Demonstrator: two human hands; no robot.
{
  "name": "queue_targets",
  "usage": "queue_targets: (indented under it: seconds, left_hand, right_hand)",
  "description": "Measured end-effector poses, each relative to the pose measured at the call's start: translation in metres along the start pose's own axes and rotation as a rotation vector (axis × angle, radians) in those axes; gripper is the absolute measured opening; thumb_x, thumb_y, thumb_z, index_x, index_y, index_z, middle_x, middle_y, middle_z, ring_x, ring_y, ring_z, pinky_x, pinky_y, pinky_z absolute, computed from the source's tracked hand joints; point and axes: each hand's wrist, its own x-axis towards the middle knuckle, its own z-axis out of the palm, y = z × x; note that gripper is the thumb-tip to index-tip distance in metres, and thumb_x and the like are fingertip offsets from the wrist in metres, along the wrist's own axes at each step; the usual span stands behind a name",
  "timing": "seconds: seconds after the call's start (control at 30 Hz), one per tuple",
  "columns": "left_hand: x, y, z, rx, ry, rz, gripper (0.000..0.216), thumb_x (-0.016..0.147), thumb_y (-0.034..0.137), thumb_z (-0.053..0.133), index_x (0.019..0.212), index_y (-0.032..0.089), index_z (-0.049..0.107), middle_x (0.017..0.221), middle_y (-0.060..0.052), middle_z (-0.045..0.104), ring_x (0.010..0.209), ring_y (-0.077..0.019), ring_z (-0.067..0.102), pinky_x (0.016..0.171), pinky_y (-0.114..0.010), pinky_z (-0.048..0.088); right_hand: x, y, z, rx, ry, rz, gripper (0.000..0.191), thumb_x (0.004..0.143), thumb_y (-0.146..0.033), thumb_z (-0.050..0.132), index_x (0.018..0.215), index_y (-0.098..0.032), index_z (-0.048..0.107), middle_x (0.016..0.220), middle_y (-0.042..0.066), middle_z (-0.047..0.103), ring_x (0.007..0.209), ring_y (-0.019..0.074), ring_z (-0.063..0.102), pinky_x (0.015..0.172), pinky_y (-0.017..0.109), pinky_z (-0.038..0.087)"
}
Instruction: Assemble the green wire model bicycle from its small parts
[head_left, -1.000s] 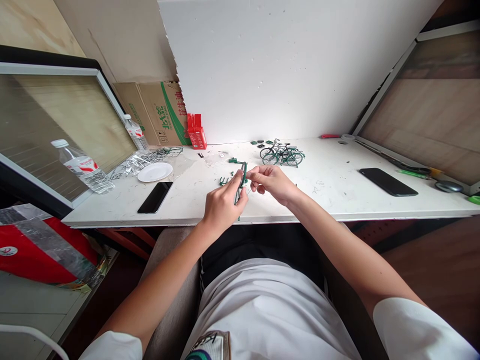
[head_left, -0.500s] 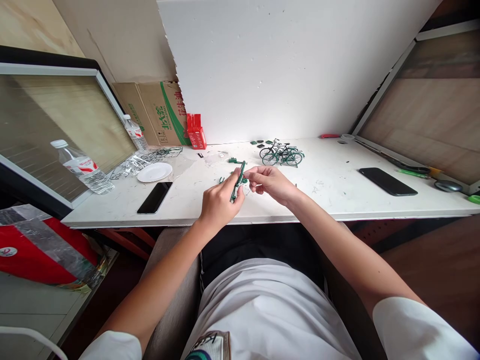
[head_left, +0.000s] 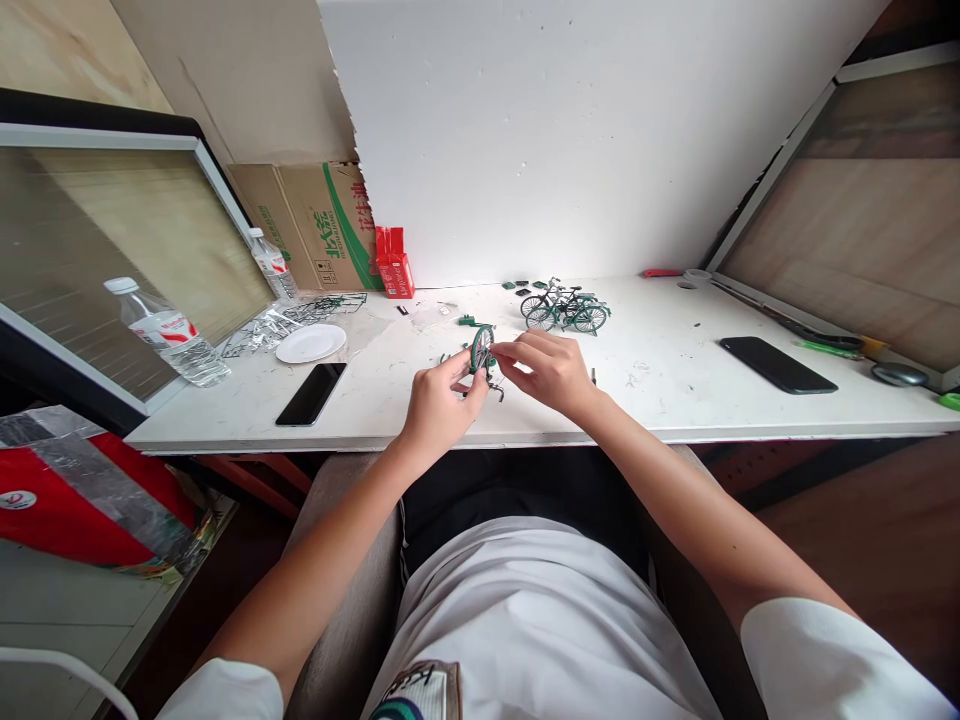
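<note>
A green model bicycle (head_left: 482, 348) is held above the table by my left hand (head_left: 442, 405), whose thumb and fingers are closed around its frame. One spoked wheel faces up towards the right, and what looks like the handlebar sticks out below. My right hand (head_left: 551, 370) has its thumb and fingertips pinched together at the side of that wheel. Whatever lies between those fingertips is too small or hidden to make out. Just behind the held model, a small green part (head_left: 469, 321) rests on the table. Further back to the right stand several model bicycles (head_left: 564, 308) in green and black.
On the left are a white plate (head_left: 310, 343), a phone (head_left: 310, 394), cut sprue frames (head_left: 281, 325) and two water bottles (head_left: 169, 335). A red box (head_left: 394, 263) stands at the back. Another phone (head_left: 778, 364) and a mouse (head_left: 898, 374) lie on the right.
The held model bicycle has been turned, so its wheel now shows side-on instead of edge-on. My right hand has shifted slightly and its fingers reach the wheel's side.
</note>
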Motion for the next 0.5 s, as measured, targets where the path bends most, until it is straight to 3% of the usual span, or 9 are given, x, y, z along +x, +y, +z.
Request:
queue_targets:
  seconds: [0.3,0.5]
  left_hand:
    - [-0.0011,-0.0069,0.0027,-0.013,-0.041,-0.040,0.021,0.096,0.023,0.063,0.110,0.018,0.078,0.090,-0.006,0.079,0.090,-0.0222,0.079,0.078,-0.027,0.065]
    - [-0.0015,-0.0061,0.0029,-0.020,-0.051,-0.048,0.020,0.096,0.024,0.063,0.109,0.018,0.077,0.084,-0.005,0.077,0.092,-0.0225,0.079,0.084,-0.029,0.066]
  right_hand:
    - [-0.0003,-0.0037,0.0024,-0.033,-0.050,-0.028,0.014,0.103,-0.016,0.059,0.105,-0.020,0.073,0.073,0.002,0.069,0.067,0.0147,0.063,0.055,0.028,0.038]
    - [-0.0022,-0.0054,0.0079,0.003,-0.023,0.025,0.013,0.101,-0.017,0.061,0.099,-0.020,0.073,0.073,0.001,0.071,0.063,0.0131,0.063,0.057,0.027,0.041]
